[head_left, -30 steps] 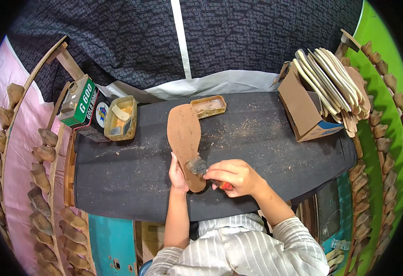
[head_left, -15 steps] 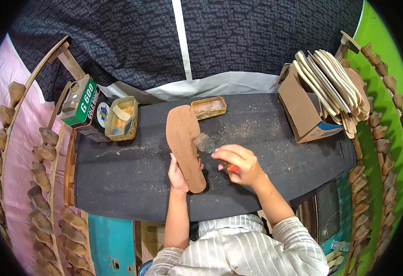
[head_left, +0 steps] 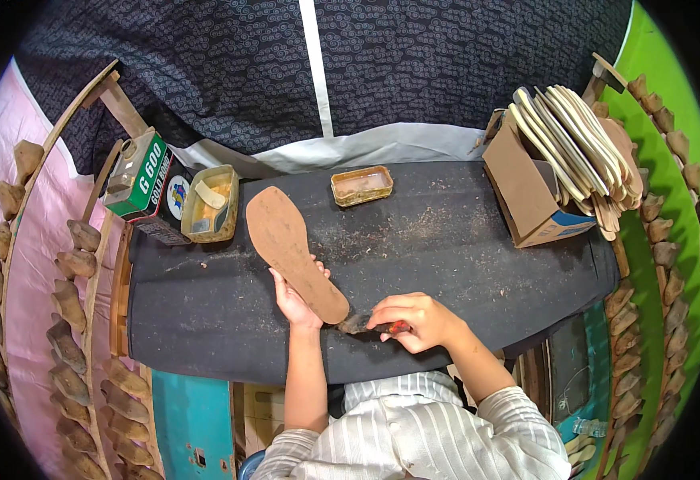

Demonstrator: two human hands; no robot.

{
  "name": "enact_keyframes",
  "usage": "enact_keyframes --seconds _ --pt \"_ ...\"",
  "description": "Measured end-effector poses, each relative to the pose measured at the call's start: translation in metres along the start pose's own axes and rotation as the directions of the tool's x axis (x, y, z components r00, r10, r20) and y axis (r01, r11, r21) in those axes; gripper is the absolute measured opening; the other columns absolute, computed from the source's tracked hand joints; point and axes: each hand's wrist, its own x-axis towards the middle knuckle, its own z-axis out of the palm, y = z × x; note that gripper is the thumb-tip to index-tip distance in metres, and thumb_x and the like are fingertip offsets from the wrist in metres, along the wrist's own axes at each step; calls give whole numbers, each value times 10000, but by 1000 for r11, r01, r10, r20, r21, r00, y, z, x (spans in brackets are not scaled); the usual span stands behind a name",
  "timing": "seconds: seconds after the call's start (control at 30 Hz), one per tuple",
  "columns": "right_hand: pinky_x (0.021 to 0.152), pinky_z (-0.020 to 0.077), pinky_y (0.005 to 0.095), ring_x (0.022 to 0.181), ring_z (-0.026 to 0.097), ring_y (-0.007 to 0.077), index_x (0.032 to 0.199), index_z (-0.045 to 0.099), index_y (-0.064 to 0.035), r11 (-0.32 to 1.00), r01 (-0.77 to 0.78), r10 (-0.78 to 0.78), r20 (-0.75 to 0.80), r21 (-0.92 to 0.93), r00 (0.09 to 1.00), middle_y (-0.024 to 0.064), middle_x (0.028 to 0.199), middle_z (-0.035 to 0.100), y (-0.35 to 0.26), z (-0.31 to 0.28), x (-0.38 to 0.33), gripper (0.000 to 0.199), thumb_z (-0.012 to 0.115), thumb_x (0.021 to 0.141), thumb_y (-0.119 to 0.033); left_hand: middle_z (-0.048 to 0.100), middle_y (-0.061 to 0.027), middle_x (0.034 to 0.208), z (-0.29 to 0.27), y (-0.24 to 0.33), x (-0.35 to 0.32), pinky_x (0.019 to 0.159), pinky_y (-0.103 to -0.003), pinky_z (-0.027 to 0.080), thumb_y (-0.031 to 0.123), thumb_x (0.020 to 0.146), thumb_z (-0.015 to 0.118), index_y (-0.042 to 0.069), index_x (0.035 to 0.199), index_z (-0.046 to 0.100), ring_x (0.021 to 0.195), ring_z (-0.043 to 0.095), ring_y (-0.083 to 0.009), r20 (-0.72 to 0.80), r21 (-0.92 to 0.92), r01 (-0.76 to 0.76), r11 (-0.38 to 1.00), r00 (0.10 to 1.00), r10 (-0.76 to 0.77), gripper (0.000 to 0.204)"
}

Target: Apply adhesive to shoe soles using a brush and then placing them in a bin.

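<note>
Lying aslant on the dark bench (head_left: 462, 264), the brown sole (head_left: 294, 252) runs from about eleven o'clock down to five, its near end by both hands. The left hand (head_left: 294, 300) cups that sole from beneath, fingers curled up along its edge, gripping it. The right hand (head_left: 418, 320) is closed round a brush (head_left: 370, 326) with a red-orange handle, whose bristle end touches the sole's lower tip.

Around them — at ten o'clock from the sole, a yellowish tub (head_left: 210, 204) stands beside a green can (head_left: 138, 176) at the bench's left end. At one o'clock sits a small rectangular tin (head_left: 361, 185), well apart from the hands. At three o'clock, far right, a cardboard box (head_left: 526, 196) holds a stack of pale insoles (head_left: 582, 148). Dust and crumbs lie scattered over the bench between tin and box. Wooden racks of lasts (head_left: 70, 320) curve along both sides — none reaches the hands.
</note>
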Motion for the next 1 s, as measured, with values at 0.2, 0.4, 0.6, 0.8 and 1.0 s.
enact_keyframes --seconds 0.2,0.4,0.6,0.8,1.0 --pt "661 535 309 791 651 243 944 674 -50 994 -19 28 -82 108 996 100 922 648 -6 -17 -1 305 658 652 35 556 -123 946 1 3 -2 734 -384 464 561 952 281 -14 1127 512 830 534 -242 0 -72 14 997 1000 -14 644" --pt "753 532 346 854 648 266 970 667 -51 995 51 -74 -318 -80 945 107 955 646 -8 -7 10 373 693 612 51 553 -121 960 0 -1 0 734 -388 460 554 954 285 -9 1131 508 833 532 -246 92 -92 42 995 995 -33 631" --pt "711 533 337 812 643 275 954 646 -60 986 89 -118 -213 -141 970 103 927 640 -5 0 9 340 672 628 30 553 -121 965 -5 -2 0 728 -378 452 559 954 275 -9 1137 506 832 529 -247 48 -55 50 997 998 -47 639" --pt "674 530 338 779 644 275 938 646 -53 996 38 -52 -191 -77 980 101 889 642 -5 -10 2 327 679 623 28 552 -119 956 0 -2 -2 725 -377 450 559 955 276 -7 1132 513 826 524 -244 39 -27 43 999 998 -41 639" --pt "719 543 331 825 659 252 909 683 -40 984 86 -133 -315 -157 940 110 910 657 -9 -6 12 260 704 654 6 620 -130 970 4 -8 -6 788 -372 492 528 966 263 44 1161 532 872 604 -239 25 110 137 984 990 -140 587"
